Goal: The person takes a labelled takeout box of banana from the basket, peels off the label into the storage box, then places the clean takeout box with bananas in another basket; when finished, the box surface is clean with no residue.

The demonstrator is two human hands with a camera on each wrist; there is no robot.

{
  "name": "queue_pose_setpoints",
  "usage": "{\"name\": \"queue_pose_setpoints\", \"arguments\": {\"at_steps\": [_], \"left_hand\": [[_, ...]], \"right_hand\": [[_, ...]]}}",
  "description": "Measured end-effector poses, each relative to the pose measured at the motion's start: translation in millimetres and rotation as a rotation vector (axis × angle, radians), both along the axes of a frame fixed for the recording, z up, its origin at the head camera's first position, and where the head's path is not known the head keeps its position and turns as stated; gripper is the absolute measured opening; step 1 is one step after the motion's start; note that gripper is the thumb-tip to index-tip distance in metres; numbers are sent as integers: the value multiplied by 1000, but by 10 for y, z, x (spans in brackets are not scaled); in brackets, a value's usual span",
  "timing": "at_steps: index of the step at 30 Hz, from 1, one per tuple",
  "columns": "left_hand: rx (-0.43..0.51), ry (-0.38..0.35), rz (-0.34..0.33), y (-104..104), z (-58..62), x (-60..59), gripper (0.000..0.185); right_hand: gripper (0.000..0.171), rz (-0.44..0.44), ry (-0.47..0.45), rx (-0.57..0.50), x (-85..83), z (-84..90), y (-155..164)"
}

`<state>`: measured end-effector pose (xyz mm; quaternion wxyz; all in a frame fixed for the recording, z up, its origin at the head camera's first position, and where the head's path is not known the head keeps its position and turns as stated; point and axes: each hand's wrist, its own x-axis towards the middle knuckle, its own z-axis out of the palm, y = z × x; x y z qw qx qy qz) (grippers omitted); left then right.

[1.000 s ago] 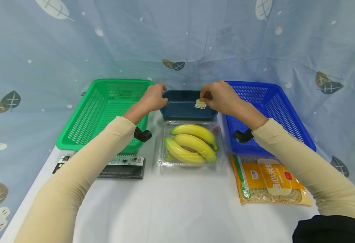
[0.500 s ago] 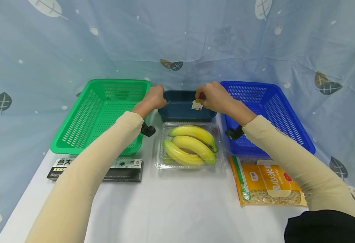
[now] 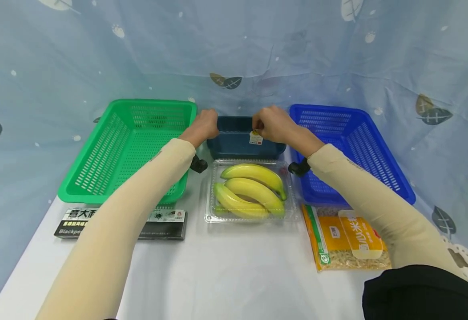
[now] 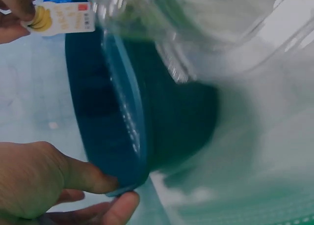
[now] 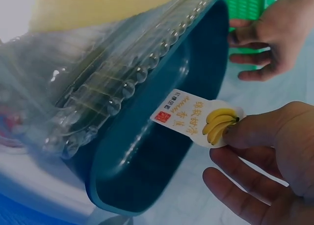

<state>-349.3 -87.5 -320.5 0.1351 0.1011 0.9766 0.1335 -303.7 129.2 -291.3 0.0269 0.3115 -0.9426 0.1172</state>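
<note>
At the back centre stands a dark blue plastic bin [image 3: 234, 146]. My left hand [image 3: 203, 126] is at its left end; in the left wrist view its thumb [image 4: 93, 178] and fingertips pinch the bin's rim. My right hand [image 3: 276, 125] pinches a small white tag [image 3: 256, 137] with a banana picture, holding it over the bin's right half. The tag's printed side shows in the right wrist view. In front of the bin sits a clear plastic box [image 3: 211, 191] holding several yellow-green bananas [image 3: 254, 191].
A green basket [image 3: 79, 151] stands at the left, a blue basket [image 3: 386, 151] at the right. Before the green one lies a black-and-white carton [image 3: 163, 226], partly behind my left sleeve. An orange bag of pasta [image 3: 350, 240] lies by the blue one. A patterned curtain [image 3: 234, 40] hangs behind.
My left hand's fingers have closed in at the bin's left end. My right hand has moved slightly left over the bin with the tag. The head view has shifted a little.
</note>
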Motion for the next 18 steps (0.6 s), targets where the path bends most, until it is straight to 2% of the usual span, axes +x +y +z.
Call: {"name": "queue_pose_setpoints", "arguments": {"at_steps": [3, 6, 9, 11, 16, 18], "left_hand": [[-9, -31, 2, -4, 35, -25, 25], [-21, -84, 27, -5, 65, -49, 29], [-33, -132, 75, 23, 5, -183, 34], [-39, -151, 103, 40, -150, -387, 34], [-60, -197, 145, 65, -697, -1028, 33], [-70, -216, 159, 75, -842, -1206, 35]], "right_hand": [[14, 0, -29, 5, -76, -52, -8], [15, 3, -62, 18, -155, -108, -33], [13, -3, -83, 37, -226, -154, -56], [11, -12, -96, 54, -275, -186, -68], [11, -37, -158, 105, -390, -273, -87], [10, -42, -183, 123, -440, -304, -94]]}}
